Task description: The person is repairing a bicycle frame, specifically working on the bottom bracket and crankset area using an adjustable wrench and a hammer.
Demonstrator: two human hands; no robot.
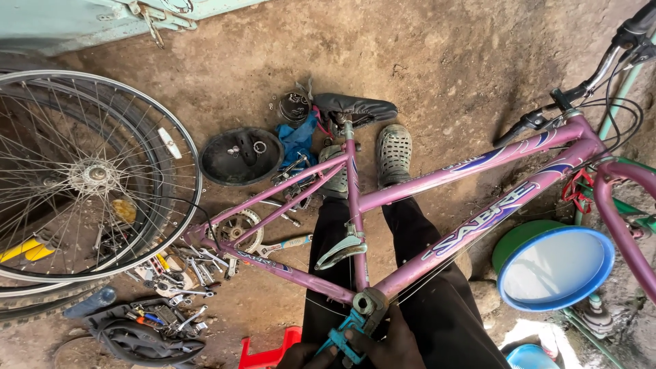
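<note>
1. Lying at far left are two wheels: one bare spoked rim (96,174) on top, and under it a second wheel with its tyre (27,301) showing at the lower edge.
2. Sitting beside them on the dirt floor (437,61) are a scatter of spanners (188,273), too tangled to count, one black dish (240,156) holding small rings, and one blue rag (298,140).
3. Standing upside down in the middle is one pink bicycle frame (437,181), resting on its black saddle (355,107) between the person's two shoes.
4. Gripping at the bottom bracket shell (369,301), low in the middle, are both hands: the left hand (301,355) is curling its fingers shut around the blue tool (345,335), and the right hand (389,345) is closing over the same handle.
5. Judging the grip, keeping the tool seated square on the shell and pulling steadily, with the frame braced between the legs, is looking like the safest way, since a slip would round the fitting.
6. Sitting at right are two stacked basins (553,266), blue over green.
</note>
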